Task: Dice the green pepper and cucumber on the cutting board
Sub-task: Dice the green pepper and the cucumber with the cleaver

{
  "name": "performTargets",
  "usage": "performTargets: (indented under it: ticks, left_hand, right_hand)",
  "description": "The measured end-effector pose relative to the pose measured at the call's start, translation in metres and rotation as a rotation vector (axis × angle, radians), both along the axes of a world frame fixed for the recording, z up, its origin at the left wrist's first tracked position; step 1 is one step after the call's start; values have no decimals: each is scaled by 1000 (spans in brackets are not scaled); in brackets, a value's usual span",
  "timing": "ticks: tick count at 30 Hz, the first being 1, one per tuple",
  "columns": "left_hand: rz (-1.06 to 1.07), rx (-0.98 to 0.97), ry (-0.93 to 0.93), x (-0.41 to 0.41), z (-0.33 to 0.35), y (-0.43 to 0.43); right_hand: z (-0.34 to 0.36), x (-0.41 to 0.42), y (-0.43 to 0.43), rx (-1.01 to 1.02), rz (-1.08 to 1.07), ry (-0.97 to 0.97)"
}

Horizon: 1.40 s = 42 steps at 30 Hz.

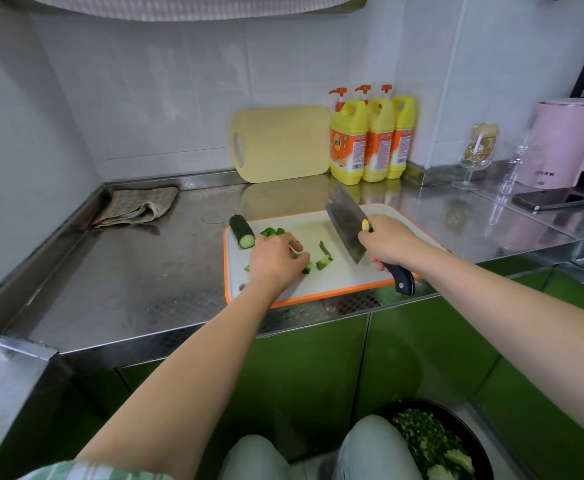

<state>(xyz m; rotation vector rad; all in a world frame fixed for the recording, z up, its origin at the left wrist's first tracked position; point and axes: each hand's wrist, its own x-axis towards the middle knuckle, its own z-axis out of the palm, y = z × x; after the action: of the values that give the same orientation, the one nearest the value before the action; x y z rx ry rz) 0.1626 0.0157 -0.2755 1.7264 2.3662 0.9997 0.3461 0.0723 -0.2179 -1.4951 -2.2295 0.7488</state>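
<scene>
A white cutting board with an orange rim [335, 282] lies on the steel counter. A dark green cucumber piece [242, 232] lies at the board's far left corner, its cut end facing me. Green pepper pieces [272, 231] sit just behind my left hand [276, 263], which rests palm down on the board with its fingers curled over cut green pieces [323, 261]. My right hand [387, 242] grips the dark handle of a cleaver [347, 223], whose blade is raised and tilted above the board, to the right of the pieces.
A yellow cutting board [283, 143] and three yellow detergent bottles [370, 136] stand against the back wall. A folded cloth [136, 206] lies at the left. A glass [477, 154], pink kettle [567, 143] and phone [553, 199] sit at the right. A dark bowl of chopped greens [435, 445] sits below the counter.
</scene>
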Motion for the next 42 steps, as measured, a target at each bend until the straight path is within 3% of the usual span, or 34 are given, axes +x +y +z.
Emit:
performTargets:
  ticks: [3, 7, 12, 16, 21, 28, 42]
  left_hand:
    - [-55, -18, 58, 11, 3, 7]
    - [-72, -92, 287, 23, 4, 16]
    - [-76, -34, 269, 23, 4, 25]
    - [84, 29, 287, 4, 11, 23]
    - [207, -153, 493, -23, 11, 12]
    - [-81, -130, 485, -13, 9, 3]
    - [-9, 26, 182, 10, -1, 14]
  right_hand:
    - [-3, 5, -1, -32, 2, -32]
    - [-5, 4, -1, -66, 33, -120]
    - [-4, 2, 2, -114, 44, -150]
    - [-8, -2, 4, -71, 36, -107]
    - [-12, -12, 5, -42, 35, -28]
    - [-9, -12, 1, -36, 45, -32]
    - [4, -8, -22, 2, 183, -85]
